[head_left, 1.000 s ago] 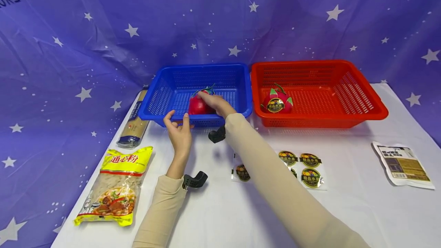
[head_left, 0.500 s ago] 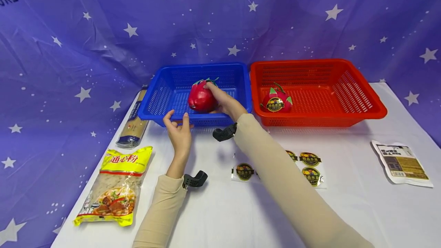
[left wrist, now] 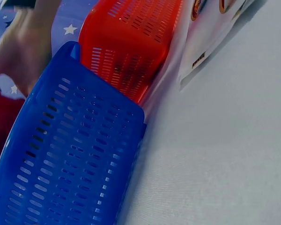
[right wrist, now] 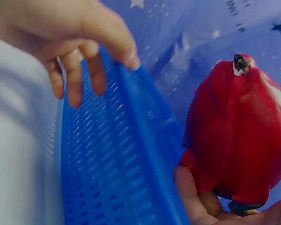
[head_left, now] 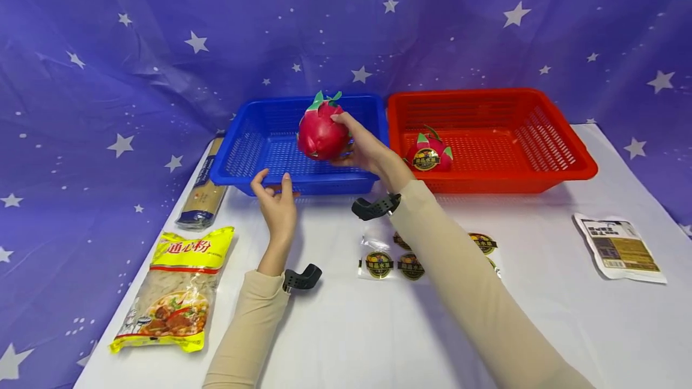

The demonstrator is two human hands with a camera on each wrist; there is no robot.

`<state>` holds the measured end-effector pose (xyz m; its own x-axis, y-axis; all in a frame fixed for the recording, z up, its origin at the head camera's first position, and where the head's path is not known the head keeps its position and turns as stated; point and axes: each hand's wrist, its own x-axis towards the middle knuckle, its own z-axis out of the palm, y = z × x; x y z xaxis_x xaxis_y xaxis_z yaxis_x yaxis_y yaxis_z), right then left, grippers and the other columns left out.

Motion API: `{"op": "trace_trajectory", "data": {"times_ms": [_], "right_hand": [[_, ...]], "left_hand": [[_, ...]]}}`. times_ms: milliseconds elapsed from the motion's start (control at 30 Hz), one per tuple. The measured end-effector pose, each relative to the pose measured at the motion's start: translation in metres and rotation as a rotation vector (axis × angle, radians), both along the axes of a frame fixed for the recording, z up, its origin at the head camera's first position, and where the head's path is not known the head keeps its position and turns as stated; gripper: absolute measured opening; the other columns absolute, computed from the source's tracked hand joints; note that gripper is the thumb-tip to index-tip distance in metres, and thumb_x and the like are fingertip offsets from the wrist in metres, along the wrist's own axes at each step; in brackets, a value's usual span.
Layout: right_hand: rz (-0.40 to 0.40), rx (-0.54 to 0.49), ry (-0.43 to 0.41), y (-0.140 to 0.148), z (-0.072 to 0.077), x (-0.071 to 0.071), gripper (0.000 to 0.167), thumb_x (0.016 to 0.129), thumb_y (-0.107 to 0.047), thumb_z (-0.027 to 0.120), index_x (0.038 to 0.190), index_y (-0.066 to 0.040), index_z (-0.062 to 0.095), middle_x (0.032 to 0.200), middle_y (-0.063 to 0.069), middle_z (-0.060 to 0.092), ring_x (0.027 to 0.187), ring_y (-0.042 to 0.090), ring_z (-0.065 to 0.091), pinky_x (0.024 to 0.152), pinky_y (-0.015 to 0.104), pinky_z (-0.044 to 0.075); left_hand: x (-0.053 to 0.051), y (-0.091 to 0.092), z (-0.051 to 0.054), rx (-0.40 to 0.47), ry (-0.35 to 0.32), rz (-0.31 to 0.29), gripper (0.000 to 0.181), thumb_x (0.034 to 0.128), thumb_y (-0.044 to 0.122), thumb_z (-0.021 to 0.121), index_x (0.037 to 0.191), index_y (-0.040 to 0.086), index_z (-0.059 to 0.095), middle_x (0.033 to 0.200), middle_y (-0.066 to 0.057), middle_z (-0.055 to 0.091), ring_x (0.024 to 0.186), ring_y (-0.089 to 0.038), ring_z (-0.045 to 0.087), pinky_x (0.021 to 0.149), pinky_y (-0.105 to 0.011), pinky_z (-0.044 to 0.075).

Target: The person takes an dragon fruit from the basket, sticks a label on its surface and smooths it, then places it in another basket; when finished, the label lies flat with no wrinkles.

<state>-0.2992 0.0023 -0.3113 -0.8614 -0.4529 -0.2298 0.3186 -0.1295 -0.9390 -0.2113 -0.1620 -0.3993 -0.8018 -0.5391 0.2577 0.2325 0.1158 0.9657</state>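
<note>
In the head view my right hand [head_left: 370,149] grips a red dragon fruit [head_left: 322,132] with green leaf tips, held up over the blue basket [head_left: 294,185]. The right wrist view shows the dragon fruit [right wrist: 239,126] close up, its stem end facing the camera and fingers beneath it. My left hand [head_left: 278,209] holds the front rim of the blue basket, fingertips at the edge and other fingers under it. That left hand [right wrist: 79,42] also shows in the right wrist view. A second dragon fruit [head_left: 440,162], bearing a round black-and-gold sticker [head_left: 426,159], lies in the red basket [head_left: 497,185].
The red basket stands right beside the blue one. On the white table [head_left: 346,335] lie a sheet of stickers [head_left: 378,265], a yellow pasta bag [head_left: 175,293], a noodle pack [head_left: 202,197] and a white pouch [head_left: 619,249]. A starry purple cloth [head_left: 324,29] hangs behind.
My right hand has raised the dragon fruit from the blue basket's floor to above the rim, tilting its leafy end upward. The left hand keeps its place at the rim.
</note>
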Motion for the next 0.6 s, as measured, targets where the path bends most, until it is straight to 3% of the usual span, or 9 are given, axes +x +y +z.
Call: {"op": "trace_trajectory", "data": {"times_ms": [233,300,467,533,600], "right_hand": [[0.038,-0.055,0.058,0.028,0.006,0.018,0.059,0.085,-0.045,0.044,0.136,-0.025,0.025,0.137,0.010,0.033,0.118,0.036,0.046,0.091,0.048,0.046],[0.054,-0.068,0.079,0.040,0.006,0.024,0.058,0.085,-0.044,0.043,0.137,-0.025,0.024,0.138,0.010,0.032,0.119,0.037,0.046,0.092,0.049,0.045],[0.112,-0.124,0.130,0.073,0.002,0.043,0.061,0.086,-0.042,0.042,0.138,-0.019,0.023,0.138,0.010,0.030,0.120,0.038,0.043,0.096,0.050,0.041],[0.135,-0.131,0.150,0.087,0.000,0.052,0.063,0.086,-0.044,0.044,0.139,-0.016,0.022,0.138,0.010,0.031,0.120,0.033,0.043,0.097,0.046,0.042],[0.145,-0.113,0.167,0.100,-0.003,0.062,0.064,0.087,-0.043,0.044,0.140,-0.015,0.021,0.137,0.009,0.032,0.118,0.027,0.044,0.094,0.039,0.046]], "left_hand": [[0.001,-0.003,-0.001,-0.011,0.003,-0.006,0.047,0.0905,0.027,0.053,0.127,0.010,0.030,0.078,-0.007,0.049,0.055,-0.024,0.058,0.064,-0.042,0.053],[0.003,-0.002,0.002,-0.001,0.005,-0.018,0.047,0.0908,0.025,0.053,0.128,0.008,0.029,0.077,-0.007,0.049,0.054,-0.022,0.057,0.065,-0.043,0.053],[0.006,0.000,0.009,0.039,0.000,-0.049,0.048,0.0912,0.019,0.052,0.129,0.003,0.027,0.077,-0.007,0.048,0.052,-0.017,0.056,0.059,-0.031,0.053],[0.004,0.000,0.005,0.039,0.003,-0.050,0.049,0.0911,0.020,0.053,0.130,0.003,0.027,0.077,-0.007,0.048,0.054,-0.021,0.056,0.059,-0.030,0.053],[0.000,0.000,-0.002,0.030,0.008,-0.042,0.050,0.0908,0.024,0.053,0.130,0.005,0.028,0.076,-0.006,0.048,0.055,-0.027,0.057,0.062,-0.038,0.053]]}}
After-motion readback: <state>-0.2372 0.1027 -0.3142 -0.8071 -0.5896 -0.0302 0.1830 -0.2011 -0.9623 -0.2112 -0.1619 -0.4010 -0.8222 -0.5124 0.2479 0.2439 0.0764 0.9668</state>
